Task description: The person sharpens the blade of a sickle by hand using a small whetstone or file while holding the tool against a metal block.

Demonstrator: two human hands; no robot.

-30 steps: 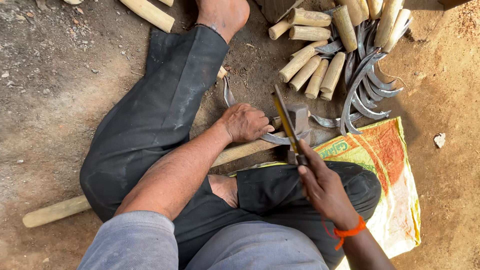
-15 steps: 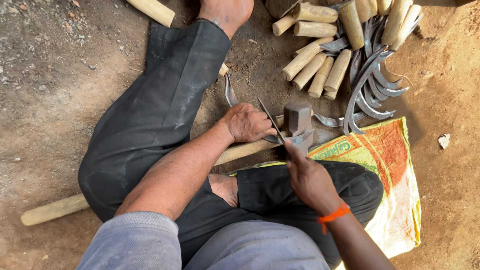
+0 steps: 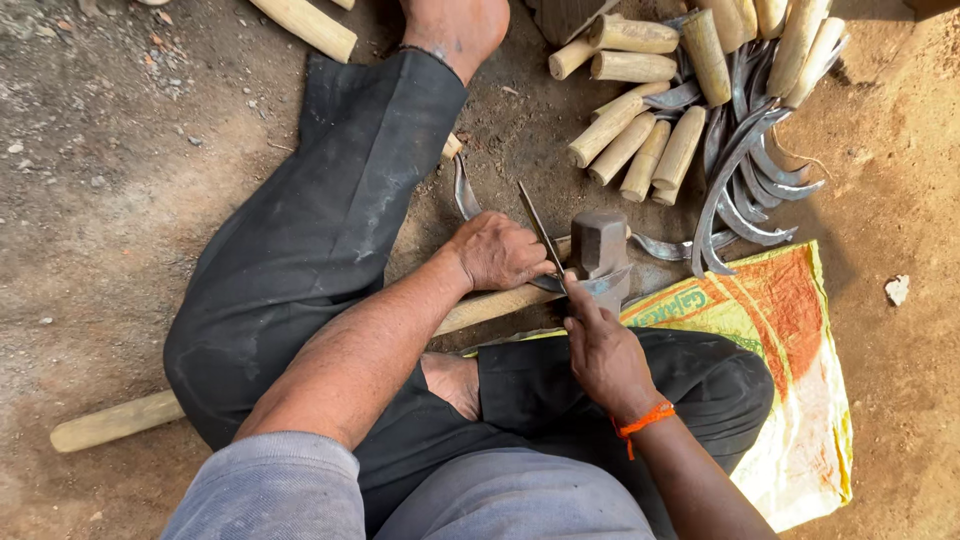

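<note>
sickle blade (image 3: 560,283): middle hidden under hands | handles (image 3: 770,15): cut off at top

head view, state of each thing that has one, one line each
left hand: pressing a curved blade down
right hand: gripping a thin file
thin file: tilted, across the blade
curved blade: flat against the hammer head
hammer head: resting on the ground
finished sickles: piled
woven sack: spread flat

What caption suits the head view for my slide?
Seated on the dirt, left hand steadies a curved blade while right hand works a file across it.
</note>
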